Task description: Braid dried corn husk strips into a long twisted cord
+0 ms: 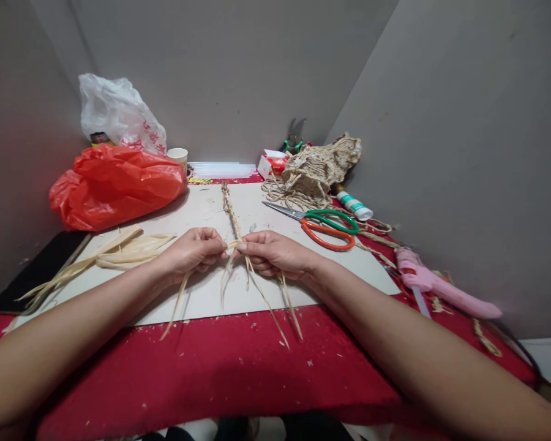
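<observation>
Over the middle of a pale board (202,211), my left hand (196,250) and my right hand (272,252) almost meet. Both are closed in a pinch on thin dry straw-coloured strips (269,298). A narrow braid (231,211) of the same fibre runs away from my fingers towards the back of the board. Loose strip ends hang below both hands, one under the left and several under the right. My fingertips partly hide the point where the strips meet the braid. Left of my left hand lies a bundle of wide dried husk leaves (123,251).
Scissors (328,226) with green and orange handles lie right of my hands. Behind them sits coiled rope work (321,165). A pink glue gun (445,285) is at the right edge. A red plastic bag (119,184), a paper cup (178,156) and a dark tablet (32,269) are left.
</observation>
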Motion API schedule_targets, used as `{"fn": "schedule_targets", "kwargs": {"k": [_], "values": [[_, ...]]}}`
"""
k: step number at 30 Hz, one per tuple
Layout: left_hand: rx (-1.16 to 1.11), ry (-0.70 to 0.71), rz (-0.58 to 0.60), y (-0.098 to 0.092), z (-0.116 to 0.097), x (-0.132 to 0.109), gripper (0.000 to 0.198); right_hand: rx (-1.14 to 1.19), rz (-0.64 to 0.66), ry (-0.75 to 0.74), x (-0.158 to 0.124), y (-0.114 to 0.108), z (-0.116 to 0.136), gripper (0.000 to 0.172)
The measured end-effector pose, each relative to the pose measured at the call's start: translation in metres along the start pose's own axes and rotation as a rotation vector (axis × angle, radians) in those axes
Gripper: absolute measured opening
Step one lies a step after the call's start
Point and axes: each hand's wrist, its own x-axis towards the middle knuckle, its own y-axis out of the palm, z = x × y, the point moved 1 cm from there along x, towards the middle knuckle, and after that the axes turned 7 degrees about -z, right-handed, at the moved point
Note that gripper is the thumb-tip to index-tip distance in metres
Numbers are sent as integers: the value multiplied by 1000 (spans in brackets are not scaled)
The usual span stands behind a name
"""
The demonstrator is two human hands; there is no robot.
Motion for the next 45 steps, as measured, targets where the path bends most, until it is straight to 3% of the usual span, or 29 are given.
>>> {"fn": "schedule_targets", "kwargs": {"k": [5, 13, 20, 29, 35, 38, 45], "values": [[118, 67, -32, 0, -2, 0, 12, -123, -59, -53, -1, 3, 0, 23], [374, 222, -129, 4, -1, -1, 15, -582, -235, -269, -3, 12, 6, 31], [303, 194, -202, 9, -1, -3, 9, -513, -412, -240, 0, 22, -4, 34], [274, 194, -204, 11, -3, -7, 10, -583, -371, -300, -3, 22, 0, 32], [300, 195, -206, 12, -3, -8, 10, -315, -233, -123, -2, 17, 0, 24], [322, 216, -222, 12, -4, -9, 10, -179, -225, -45, -1, 18, 0, 24], [318, 192, -232, 11, -2, -8, 11, -132, -149, -19, -7, 26, 3, 28]]}}
